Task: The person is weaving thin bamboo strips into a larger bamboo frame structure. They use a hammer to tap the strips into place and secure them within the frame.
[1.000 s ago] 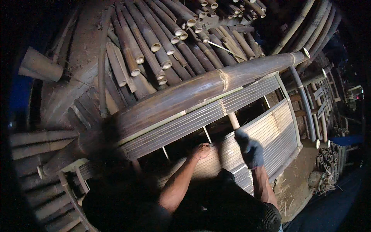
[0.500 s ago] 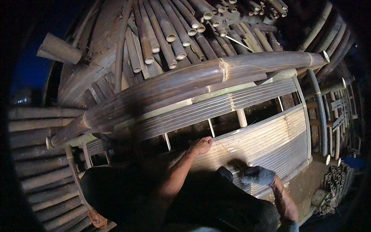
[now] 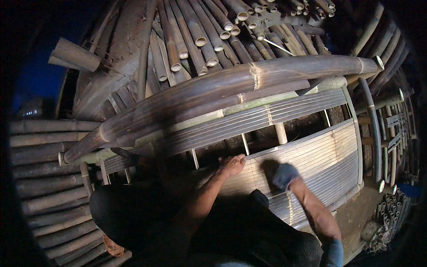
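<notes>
My bare left hand (image 3: 233,165) is closed at the upper edge of a bamboo slat panel (image 3: 307,153). Its fingertips rest by the last slat, and whatever they pinch is too small to make out. A grey work glove covers my right hand (image 3: 286,176), which is curled over the pale slats a little to the right. Its fingers point away from the camera, so anything inside them is hidden. Beyond the gap lies a second band of dark slats (image 3: 231,127), with thin crosspieces (image 3: 245,144) bridging the opening.
A thick bamboo pole (image 3: 200,91) runs along the frame's far side. Cut bamboo poles (image 3: 195,26) are piled behind it. More poles (image 3: 49,187) lie side by side at left. At lower right stands a bundle of short bamboo pieces (image 3: 391,211). My dark-clothed leg (image 3: 267,231) covers the near part.
My right hand has moved up and slightly left across the slats, toward the panel's upper edge. The left hand stays at that edge. The whole view has shifted slightly.
</notes>
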Motion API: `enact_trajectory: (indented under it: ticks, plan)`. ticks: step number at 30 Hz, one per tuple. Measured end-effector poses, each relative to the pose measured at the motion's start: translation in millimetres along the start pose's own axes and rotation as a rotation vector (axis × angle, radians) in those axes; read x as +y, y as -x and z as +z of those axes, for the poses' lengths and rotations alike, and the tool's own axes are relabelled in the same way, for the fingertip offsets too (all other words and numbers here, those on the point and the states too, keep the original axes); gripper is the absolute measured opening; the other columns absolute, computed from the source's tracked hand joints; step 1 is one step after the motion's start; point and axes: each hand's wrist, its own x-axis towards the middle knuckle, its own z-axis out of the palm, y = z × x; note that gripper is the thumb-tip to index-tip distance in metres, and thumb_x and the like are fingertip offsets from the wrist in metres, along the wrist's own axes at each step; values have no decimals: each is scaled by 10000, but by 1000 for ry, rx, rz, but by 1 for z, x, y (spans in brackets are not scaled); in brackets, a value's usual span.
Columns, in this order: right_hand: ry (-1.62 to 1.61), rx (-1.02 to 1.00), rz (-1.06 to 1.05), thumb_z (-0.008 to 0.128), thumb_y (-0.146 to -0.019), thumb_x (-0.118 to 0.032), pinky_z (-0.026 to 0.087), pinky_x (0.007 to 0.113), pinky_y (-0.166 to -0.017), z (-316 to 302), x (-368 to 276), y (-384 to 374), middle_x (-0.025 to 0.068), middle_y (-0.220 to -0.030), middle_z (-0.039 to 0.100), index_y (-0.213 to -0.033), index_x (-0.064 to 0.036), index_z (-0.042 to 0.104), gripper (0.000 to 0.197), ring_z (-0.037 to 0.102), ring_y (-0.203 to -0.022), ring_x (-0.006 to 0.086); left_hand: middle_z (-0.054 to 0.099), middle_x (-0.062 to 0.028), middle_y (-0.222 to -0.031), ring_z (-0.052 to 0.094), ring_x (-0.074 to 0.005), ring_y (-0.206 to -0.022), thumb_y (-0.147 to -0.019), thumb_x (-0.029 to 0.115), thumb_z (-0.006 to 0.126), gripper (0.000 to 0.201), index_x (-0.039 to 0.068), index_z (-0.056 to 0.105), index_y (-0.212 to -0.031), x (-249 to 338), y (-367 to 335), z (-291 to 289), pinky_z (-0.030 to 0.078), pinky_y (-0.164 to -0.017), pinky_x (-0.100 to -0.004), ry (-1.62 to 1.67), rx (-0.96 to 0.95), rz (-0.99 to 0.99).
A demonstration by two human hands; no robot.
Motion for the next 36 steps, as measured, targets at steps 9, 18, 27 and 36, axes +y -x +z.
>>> enact_trajectory:
  ticks: [9,18,27,36]
  plan:
    - [-606,259,28,460,-911,-366,508,452,-733,97,-48,27,211,-873,655,-870,-62,674,373,626,-836,400,570,-144,-1242,513,-367,-1163,-939,381,334,414,148,519,-1227,7,8,-6,246,-985,-610,-48,-20,-17]
    - [-498,215,-299,481,-903,-327,494,443,-714,68,-43,13,171,-942,660,-971,-95,653,297,622,-870,371,570,-97,-1259,511,-343,-1165,-943,359,337,384,258,527,-1261,-12,0,14,261,-988,-594,-36,104,71]
    - [-782,295,-34,440,-932,-390,468,424,-840,113,5,38,167,-983,664,-1030,-89,656,383,614,-949,352,529,-221,-1273,497,-345,-1199,-885,277,487,440,2,542,-1224,25,1,-26,373,-1032,-415,-229,44,10]
    - [-2360,439,132,495,-944,-215,495,342,-698,136,27,65,101,-884,610,-1012,31,595,274,589,-738,209,581,-190,-1086,548,-388,-1009,-824,287,603,392,15,569,-1104,262,19,-228,439,-881,-457,-601,620,969]
